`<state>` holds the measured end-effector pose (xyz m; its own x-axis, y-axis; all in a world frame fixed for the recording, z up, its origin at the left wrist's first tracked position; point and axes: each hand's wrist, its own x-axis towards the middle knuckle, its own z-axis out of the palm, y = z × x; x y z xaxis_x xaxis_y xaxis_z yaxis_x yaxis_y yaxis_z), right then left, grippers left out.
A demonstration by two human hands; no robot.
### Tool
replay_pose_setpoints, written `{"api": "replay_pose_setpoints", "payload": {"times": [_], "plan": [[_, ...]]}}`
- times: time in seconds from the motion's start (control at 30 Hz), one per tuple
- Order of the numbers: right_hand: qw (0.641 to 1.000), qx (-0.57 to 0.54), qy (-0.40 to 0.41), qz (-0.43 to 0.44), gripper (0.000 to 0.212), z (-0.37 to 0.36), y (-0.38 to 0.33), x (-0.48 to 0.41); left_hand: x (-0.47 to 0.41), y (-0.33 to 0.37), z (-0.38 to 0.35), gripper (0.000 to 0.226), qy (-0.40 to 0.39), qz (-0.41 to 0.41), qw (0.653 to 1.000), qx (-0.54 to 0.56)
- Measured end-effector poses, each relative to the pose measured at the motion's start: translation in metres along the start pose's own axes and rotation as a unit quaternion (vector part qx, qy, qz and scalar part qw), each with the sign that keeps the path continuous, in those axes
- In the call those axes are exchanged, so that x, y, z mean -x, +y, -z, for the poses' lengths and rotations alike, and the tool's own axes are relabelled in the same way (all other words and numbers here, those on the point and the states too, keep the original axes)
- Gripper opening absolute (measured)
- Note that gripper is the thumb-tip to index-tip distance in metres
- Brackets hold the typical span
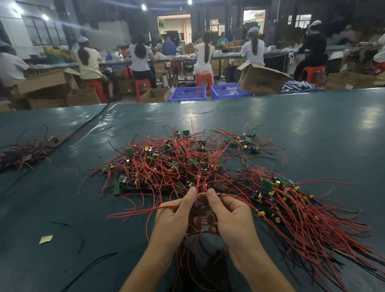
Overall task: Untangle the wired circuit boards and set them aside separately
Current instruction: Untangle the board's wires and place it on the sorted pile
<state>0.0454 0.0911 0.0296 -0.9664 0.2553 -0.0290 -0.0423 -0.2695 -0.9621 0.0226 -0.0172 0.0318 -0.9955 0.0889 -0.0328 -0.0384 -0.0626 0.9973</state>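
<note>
Wires (141,211) pinched by left hand (174,220) and right hand (233,217), tangled circuit boards (169,167) just beyond.

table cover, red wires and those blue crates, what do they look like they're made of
The table cover looks like dark green vinyl or rubbery sheet, semi-gloss: it mirrors the ceiling lights in soft patches. The red wires are likely plastic-insulated, smooth and flexible: they curve and spring loosely. The blue crates are probably moulded plastic, with latticed walls.
</note>
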Motion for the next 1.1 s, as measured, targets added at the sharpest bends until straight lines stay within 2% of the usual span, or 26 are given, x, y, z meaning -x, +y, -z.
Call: {"api": "replay_pose_setpoints", "payload": {"times": [0.13,0.27,0.47,0.63,0.83,1.0,1.1], "plan": [[1.000,0.012,-0.008,-0.006,0.032,0.001,0.003,-0.001,0.002,0.001,-0.001,0.035,0.023,-0.026,0.999,0.000],[0.999,0.054,0.001,0.006,0.036,0.002,0.006,-0.002,-0.001,0.002,0.003,0.047,0.071,-0.035,0.997,-0.021],[1.000,0.004,0.028,0.001,0.028,0.004,0.006,-0.005,-0.001,0.004,0.000,0.036,0.045,0.032,0.997,0.061],[0.997,-0.031,0.069,0.021,0.015,0.009,0.002,-0.006,-0.003,0.007,0.003,0.037,0.033,0.099,0.987,0.124],[0.989,-0.078,0.127,0.000,0.014,0.012,-0.001,-0.010,-0.004,0.007,0.006,0.039,-0.007,0.119,0.977,0.177],[0.998,-0.027,0.051,0.004,0.011,0.008,0.001,-0.006,-0.005,0.007,0.004,0.036,-0.007,0.116,0.984,0.133],[0.999,-0.013,0.047,0.022,0.006,0.003,0.004,-0.004,-0.005,0.005,0.003,0.042,-0.009,0.114,0.991,0.076]]}}
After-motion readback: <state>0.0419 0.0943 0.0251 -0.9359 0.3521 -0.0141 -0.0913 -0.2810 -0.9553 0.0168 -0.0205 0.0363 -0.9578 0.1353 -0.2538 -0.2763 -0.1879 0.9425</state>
